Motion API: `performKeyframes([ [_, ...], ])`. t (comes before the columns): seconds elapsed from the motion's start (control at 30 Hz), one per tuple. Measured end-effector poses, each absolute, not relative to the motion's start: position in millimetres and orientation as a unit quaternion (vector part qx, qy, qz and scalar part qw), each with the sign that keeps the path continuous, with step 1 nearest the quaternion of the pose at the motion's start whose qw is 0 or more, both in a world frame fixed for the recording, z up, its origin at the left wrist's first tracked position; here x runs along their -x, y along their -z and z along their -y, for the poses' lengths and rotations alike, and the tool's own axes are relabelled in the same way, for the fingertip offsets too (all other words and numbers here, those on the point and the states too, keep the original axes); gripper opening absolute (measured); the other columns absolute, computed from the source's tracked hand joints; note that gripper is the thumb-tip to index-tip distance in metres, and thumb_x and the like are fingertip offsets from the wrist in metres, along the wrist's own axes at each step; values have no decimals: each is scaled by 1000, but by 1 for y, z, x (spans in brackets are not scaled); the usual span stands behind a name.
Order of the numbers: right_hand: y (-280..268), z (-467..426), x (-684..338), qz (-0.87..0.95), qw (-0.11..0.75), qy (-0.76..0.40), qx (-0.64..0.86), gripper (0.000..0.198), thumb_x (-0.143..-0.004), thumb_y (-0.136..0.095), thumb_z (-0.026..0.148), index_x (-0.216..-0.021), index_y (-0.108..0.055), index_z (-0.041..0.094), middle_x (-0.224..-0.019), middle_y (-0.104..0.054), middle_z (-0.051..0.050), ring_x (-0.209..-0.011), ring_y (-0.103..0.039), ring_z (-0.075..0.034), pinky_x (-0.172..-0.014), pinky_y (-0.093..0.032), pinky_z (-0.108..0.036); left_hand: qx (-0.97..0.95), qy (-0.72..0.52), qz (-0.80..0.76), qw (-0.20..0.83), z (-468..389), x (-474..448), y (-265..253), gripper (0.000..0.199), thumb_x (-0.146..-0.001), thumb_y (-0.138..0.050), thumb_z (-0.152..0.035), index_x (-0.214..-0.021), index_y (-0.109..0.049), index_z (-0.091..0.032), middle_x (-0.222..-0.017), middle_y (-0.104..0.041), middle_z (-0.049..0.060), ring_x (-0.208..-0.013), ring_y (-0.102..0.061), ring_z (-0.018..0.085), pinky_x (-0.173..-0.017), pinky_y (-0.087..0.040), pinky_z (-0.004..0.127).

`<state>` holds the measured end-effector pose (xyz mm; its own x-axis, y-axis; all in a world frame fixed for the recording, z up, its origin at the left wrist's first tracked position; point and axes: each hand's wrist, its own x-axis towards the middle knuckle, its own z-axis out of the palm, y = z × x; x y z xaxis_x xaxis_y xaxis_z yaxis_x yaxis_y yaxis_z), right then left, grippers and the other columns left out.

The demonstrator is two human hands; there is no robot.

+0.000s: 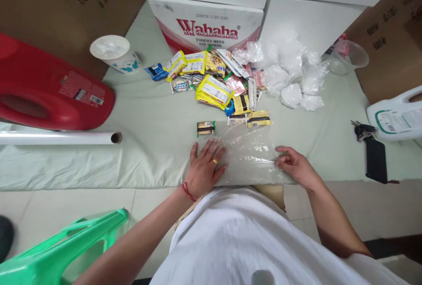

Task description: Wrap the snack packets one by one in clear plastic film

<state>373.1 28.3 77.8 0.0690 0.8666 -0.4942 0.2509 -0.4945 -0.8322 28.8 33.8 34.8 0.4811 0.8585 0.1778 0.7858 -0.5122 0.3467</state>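
Plastic film point(252, 155), clear and crinkled, spread flat along the middle of the tabletop's point(148, 162) near edge, between both hands. Left hand point(205, 166) palm down over the film's left side, fingers spread, grasping nothing. Right hand point(294, 165) at the film's right side, fingers partly curled; impossible to tell whether pinching it or only touching. Just beyond the left hand's fingertips, a single small packet point(206, 128). Toward the far edge, a loose pile of wrapped snacks point(214, 91), many yellow, with clear plastic bundles point(303, 76) heaped at its right. Behind these, a Wahaha carton point(209, 21). Toward the left end, a paper cup point(123, 63), a red jug point(66, 85) and a white tube point(59, 138); near the right end, keys point(363, 131) against a flat black object point(376, 160).
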Motion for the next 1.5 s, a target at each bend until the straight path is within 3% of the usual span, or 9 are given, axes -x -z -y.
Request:
performKeyframes([
  [0.27, -83, -19, -405, 489, 171, -540, 663, 42, -70, -83, 53, -97, -71, 23, -73, -64, 2, -63, -57, -16, -60, -46, -28, -858, -90, -482, 153, -42, -25, -39, 86, -91, -66, -59, -162, -38, -19, -169, -35, 21, -157, -31, 44, -125, -5, 77],
  [0.37, -112, -19, -414, 555, 171, -398, 710, 40, -79, -75, 58, -100, -73, 24, -77, -69, -3, -61, -58, -18, -56, -46, -31, -859, -70, -482, 158, -40, -25, -42, 94, -89, -66, -65, -163, -34, -16, -169, -33, 23, -158, -28, 44, -124, 3, 77],
  [0.47, -146, -27, -398, 657, 186, -264, 682, 34, -95, -61, 55, -109, -75, 27, -88, -74, -7, -66, -63, -20, -61, -50, -33, -858, -49, -486, 159, -40, -26, -43, 100, -88, -64, -70, -165, -31, -15, -170, -30, 23, -159, -26, 43, -124, 7, 76],
  [0.73, -121, -88, -272, 836, -91, -252, 478, 50, -104, -46, 27, -153, -55, 26, -104, -80, -10, -95, -73, -27, -74, -46, -30, -858, -28, -491, 147, -34, -23, -42, 105, -86, -58, -79, -166, -28, -18, -171, -27, 21, -160, -24, 43, -126, 7, 73],
  [0.97, -76, -135, -238, 667, 177, -527, 496, 66, -97, -58, 29, -160, -42, 18, -68, -60, 6, -59, -52, -13, -61, -42, -25, -849, -68, -507, 134, -6, -17, -39, 109, -88, -56, -79, -167, -23, -11, -170, -27, 25, -157, -32, 44, -125, 11, 73],
  [1.07, -54, -147, -226, 531, 288, -648, 463, 77, -87, -68, 30, -158, -40, 22, -81, -65, 5, -61, -55, -11, -58, -48, -24, -842, -92, -516, 130, 6, -12, -38, 103, -92, -56, -72, -168, -19, -12, -168, -33, 25, -155, -36, 43, -127, 5, 71],
  [1.2, -41, -147, -213, 449, 364, -723, 379, 84, -73, -85, 30, -148, -46, 31, -121, -70, -3, -100, -71, -17, -91, -61, -36, -827, -130, -530, 132, 17, -7, -36, 91, -99, -52, -62, -168, -15, -16, -166, -39, 23, -154, -40, 38, -129, 2, 65],
  [1.33, -37, -142, -205, 465, 402, -718, 327, 48, -75, -84, 33, -116, -59, 29, -135, -61, -3, -120, -69, -20, -110, -54, -42, -813, -141, -546, 147, 18, -5, -41, 78, -102, -48, -58, -165, -27, -16, -165, -41, 22, -154, -40, 36, -128, 3, 64],
  [1.5, -26, -141, -201, 659, 388, -568, 302, 12, -83, -66, 18, -74, -59, 22, -95, -67, -4, -122, -66, -23, -107, -52, -43, -771, -165, -577, 211, -3, -6, -64, 52, -110, -27, -45, -139, -62, -20, -150, -62, 13, -142, -52, 31, -119, -29, 60],
])
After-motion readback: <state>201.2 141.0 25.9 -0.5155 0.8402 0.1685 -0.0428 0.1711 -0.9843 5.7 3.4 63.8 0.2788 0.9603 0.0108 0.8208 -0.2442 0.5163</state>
